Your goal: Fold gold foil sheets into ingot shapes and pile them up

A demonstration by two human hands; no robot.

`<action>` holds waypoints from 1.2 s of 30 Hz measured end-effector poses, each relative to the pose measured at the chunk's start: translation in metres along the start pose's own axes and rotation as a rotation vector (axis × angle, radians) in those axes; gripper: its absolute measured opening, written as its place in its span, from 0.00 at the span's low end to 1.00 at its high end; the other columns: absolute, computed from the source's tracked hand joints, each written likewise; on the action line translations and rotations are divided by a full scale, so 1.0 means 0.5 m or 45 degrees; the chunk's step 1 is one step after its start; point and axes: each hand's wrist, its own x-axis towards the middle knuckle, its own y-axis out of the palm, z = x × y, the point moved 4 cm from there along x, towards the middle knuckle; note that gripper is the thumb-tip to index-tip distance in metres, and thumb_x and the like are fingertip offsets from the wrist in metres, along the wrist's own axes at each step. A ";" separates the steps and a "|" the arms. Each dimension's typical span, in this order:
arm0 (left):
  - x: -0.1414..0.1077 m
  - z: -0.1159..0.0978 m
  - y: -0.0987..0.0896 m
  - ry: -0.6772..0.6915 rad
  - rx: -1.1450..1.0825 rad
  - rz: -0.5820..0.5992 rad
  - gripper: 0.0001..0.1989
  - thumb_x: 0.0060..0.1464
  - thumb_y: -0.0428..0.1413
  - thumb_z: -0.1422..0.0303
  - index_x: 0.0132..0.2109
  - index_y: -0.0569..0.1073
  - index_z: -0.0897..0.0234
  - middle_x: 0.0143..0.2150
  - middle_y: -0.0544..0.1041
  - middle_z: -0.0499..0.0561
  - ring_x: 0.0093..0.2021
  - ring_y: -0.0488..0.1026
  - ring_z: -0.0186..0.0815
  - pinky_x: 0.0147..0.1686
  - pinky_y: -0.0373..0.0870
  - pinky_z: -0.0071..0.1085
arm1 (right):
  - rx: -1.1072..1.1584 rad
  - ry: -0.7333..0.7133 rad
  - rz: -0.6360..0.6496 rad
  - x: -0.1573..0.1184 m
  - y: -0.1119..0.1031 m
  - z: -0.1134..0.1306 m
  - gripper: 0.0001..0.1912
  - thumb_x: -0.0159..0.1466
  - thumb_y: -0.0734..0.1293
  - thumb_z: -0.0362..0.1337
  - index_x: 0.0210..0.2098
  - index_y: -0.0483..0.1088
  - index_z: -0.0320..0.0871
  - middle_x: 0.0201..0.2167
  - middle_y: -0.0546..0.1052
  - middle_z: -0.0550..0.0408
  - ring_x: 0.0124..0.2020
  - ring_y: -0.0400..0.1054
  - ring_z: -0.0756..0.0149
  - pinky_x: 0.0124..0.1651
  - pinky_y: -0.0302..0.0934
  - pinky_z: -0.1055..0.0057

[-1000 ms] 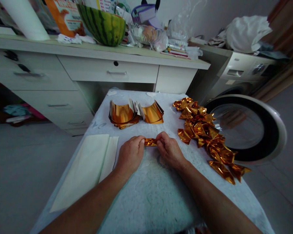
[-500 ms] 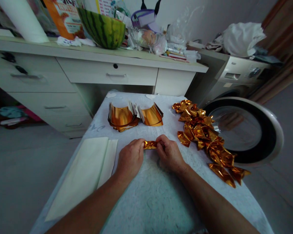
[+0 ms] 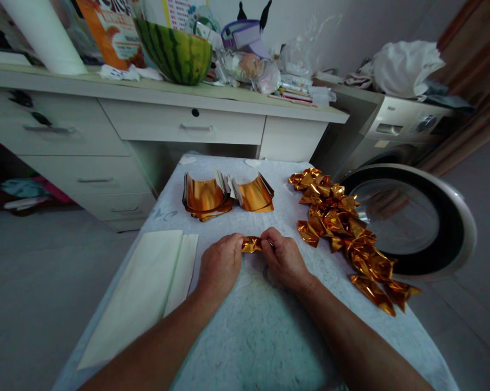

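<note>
A small piece of folded gold foil paper [image 3: 251,245] is stretched between my two hands, just above the cloth-covered table [image 3: 245,331]. My left hand [image 3: 221,263] pinches its left end, and my right hand [image 3: 284,259] grips the right end with curled fingers. Beyond them stand two curved stacks of gold foil sheets, the left stack [image 3: 204,195] and the right stack [image 3: 255,195]. To the right lies a heap of folded gold foil pieces [image 3: 334,217], reaching down the table's right side. The ends of the held piece are hidden by my fingers.
Folded pale sheets [image 3: 134,293] lie at the table's left. Behind is a white drawer desk [image 3: 188,127] bearing a cut watermelon [image 3: 175,54], a white roll [image 3: 49,38] and plastic bags. A washing machine's open round door [image 3: 452,217] stands close to the table's right edge.
Both hands keep their hold on the gold foil piece, whose middle looks slightly more puffed out. The whole view has shifted slightly; the stacks and heap stay in place.
</note>
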 end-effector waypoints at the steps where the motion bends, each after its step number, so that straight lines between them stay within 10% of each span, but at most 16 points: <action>1: 0.000 0.000 -0.001 -0.004 0.006 -0.002 0.14 0.65 0.44 0.71 0.38 0.74 0.61 0.35 0.80 0.50 0.35 0.76 0.37 0.35 0.64 0.30 | -0.006 0.002 0.006 0.000 0.002 0.000 0.08 0.67 0.57 0.36 0.36 0.66 0.44 0.20 0.69 0.60 0.21 0.62 0.68 0.28 0.49 0.74; 36: -0.004 0.003 0.016 0.090 0.057 -0.044 0.14 0.63 0.45 0.75 0.51 0.73 0.65 0.45 0.81 0.54 0.45 0.78 0.40 0.46 0.72 0.35 | 0.013 -0.066 -0.066 -0.003 0.006 0.006 0.08 0.68 0.57 0.36 0.37 0.66 0.43 0.21 0.71 0.59 0.21 0.64 0.68 0.28 0.50 0.74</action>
